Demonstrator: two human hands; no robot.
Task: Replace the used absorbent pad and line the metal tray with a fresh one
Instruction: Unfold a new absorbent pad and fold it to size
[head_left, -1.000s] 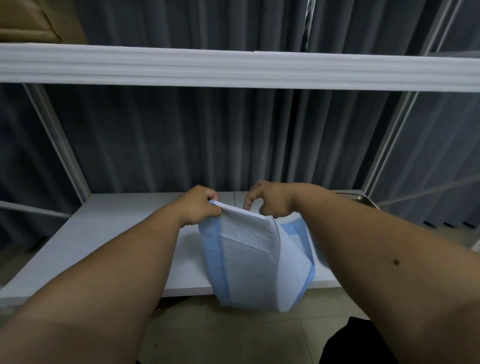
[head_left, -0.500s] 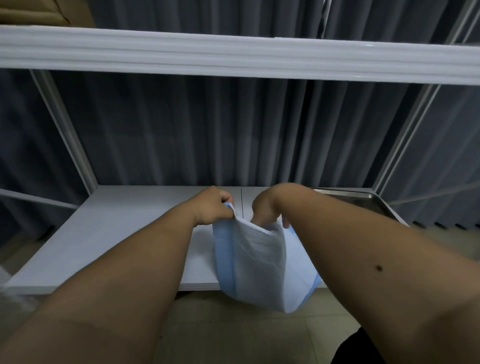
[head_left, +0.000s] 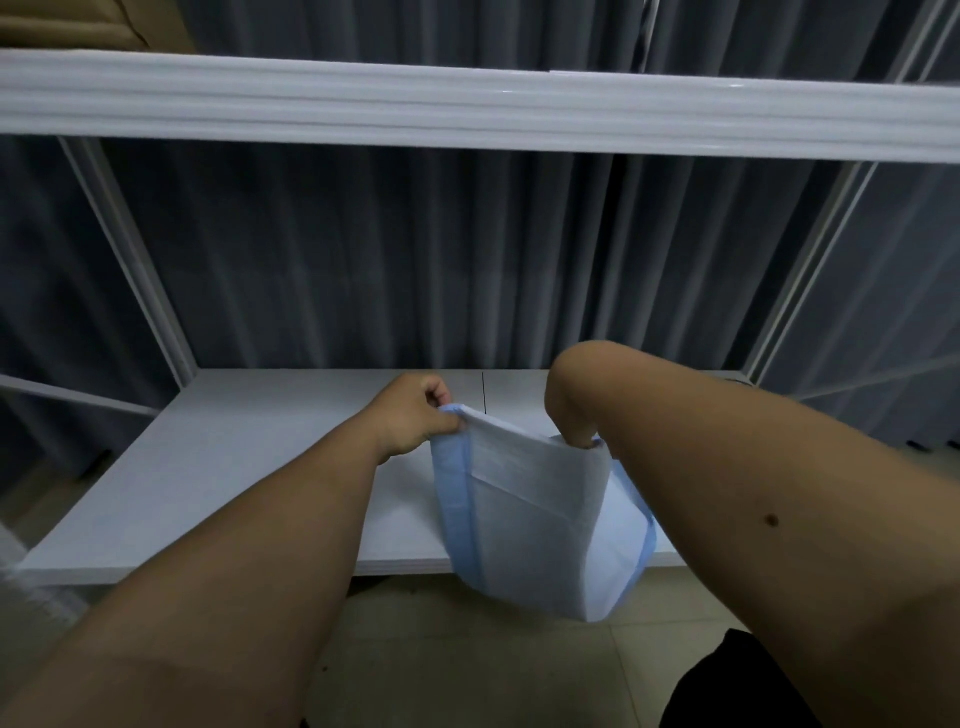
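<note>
Both hands pinching folded pad (head_left: 524, 509) top edge: left hand (head_left: 410, 418) at 9 o'clock corner, right hand (head_left: 569, 410) now dipped inside fold. Pad hangs over shelf (head_left: 234, 467) front edge; unfolding under way, tray not visible.

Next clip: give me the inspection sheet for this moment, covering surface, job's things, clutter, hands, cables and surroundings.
Surface: white shelf board, with a seam line near its back middle.
Job's things: folded absorbent pad, white with blue edging, held above the shelf's front edge and hanging down past it; metal tray not visible in this frame.
Clutter: nothing seen on the shelf.
Hands: left hand pinches the pad's upper left corner; right hand has fingers tucked into the pad's top right fold.
Cables: nothing seen.
Surroundings: grey curtain behind, white upper shelf overhead, cardboard box on it, tiled floor below.
</note>
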